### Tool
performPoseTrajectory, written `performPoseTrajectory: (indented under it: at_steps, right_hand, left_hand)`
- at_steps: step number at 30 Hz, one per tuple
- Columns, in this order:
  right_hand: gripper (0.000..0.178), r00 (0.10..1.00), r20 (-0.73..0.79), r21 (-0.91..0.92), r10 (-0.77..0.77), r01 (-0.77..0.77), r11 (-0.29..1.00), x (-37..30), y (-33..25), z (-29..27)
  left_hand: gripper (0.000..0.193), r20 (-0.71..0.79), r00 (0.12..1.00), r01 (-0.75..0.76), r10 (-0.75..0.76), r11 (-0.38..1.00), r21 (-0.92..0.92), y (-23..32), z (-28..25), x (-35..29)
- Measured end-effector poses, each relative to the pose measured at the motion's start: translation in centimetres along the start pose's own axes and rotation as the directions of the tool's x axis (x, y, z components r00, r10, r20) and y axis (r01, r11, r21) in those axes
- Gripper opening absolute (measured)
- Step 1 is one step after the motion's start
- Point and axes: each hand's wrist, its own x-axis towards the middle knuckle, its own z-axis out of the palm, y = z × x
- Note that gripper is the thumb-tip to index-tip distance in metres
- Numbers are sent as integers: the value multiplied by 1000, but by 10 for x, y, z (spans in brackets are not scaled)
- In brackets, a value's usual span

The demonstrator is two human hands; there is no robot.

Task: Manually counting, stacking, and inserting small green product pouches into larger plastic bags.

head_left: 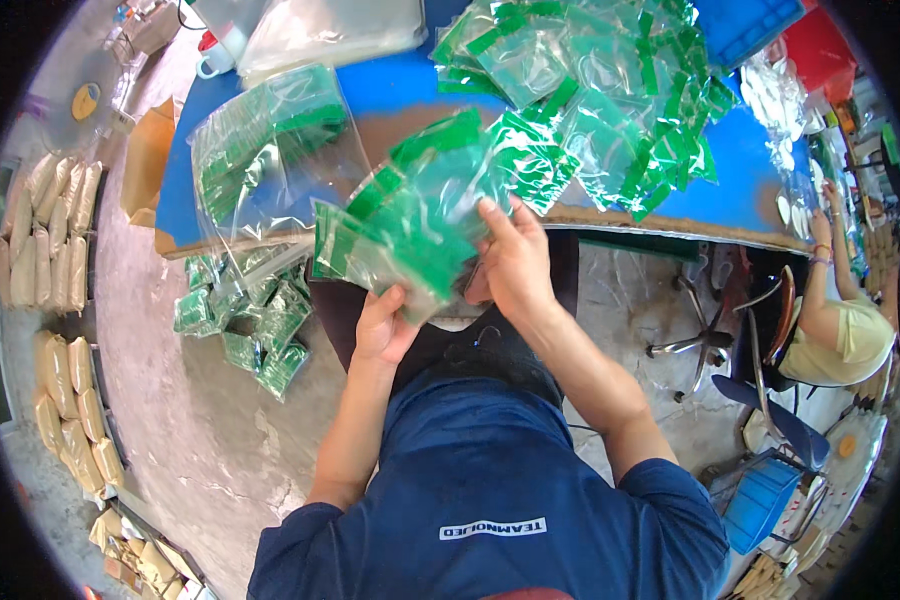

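Note:
A stack of small clear bags with green strips [400, 225] is held between both hands above my lap. My left hand [385, 325] grips the stack's lower edge from below. My right hand [515, 265] holds its right side, fingers spread over the bags. A large clear bag of the same green packets [265, 150] lies on the blue table [730, 190] just left of the stack. A loose heap of green-striped bags [610, 90] covers the table's middle and right.
More green packets [250, 320] lie on the concrete floor at the left. Tan sacks [65, 360] line the far left. Another person [840, 320] sits at the right beside a swivel chair [705, 320] and a blue crate [760, 500].

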Motion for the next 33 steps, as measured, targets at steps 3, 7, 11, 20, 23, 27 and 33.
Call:
performPoseTrajectory:
  at_steps: [3,7,11,20,23,27,33]
  right_hand:
    - [17,968,19,99,250,-251,963,-25,5,-15]
    - [17,954,174,-450,244,-143,882,-27,-8,-33]
    - [30,931,239,-799,275,28,600,-2,-45,-34]
    - [14,632,552,-797,544,208,568,17,-60,-11]
    - [21,771,556,-763,309,326,559,25,-54,-9]
    - [67,642,754,-642,-138,677,-360,42,-83,-45]
    - [34,359,931,-311,69,876,-367,30,-71,-78]
  left_hand:
    - [67,-78,989,-115,124,987,113,0,13,1]
    - [64,-71,976,-171,208,922,347,15,0,-4]
    - [72,12,996,-83,93,809,582,30,-14,-19]
    - [72,103,977,3,-189,490,872,35,33,-25]
    - [75,29,992,41,-126,516,856,32,31,-29]
    - [69,-126,991,113,-48,806,581,29,11,-37]
    - [39,342,939,-338,-13,127,932,40,38,-19]
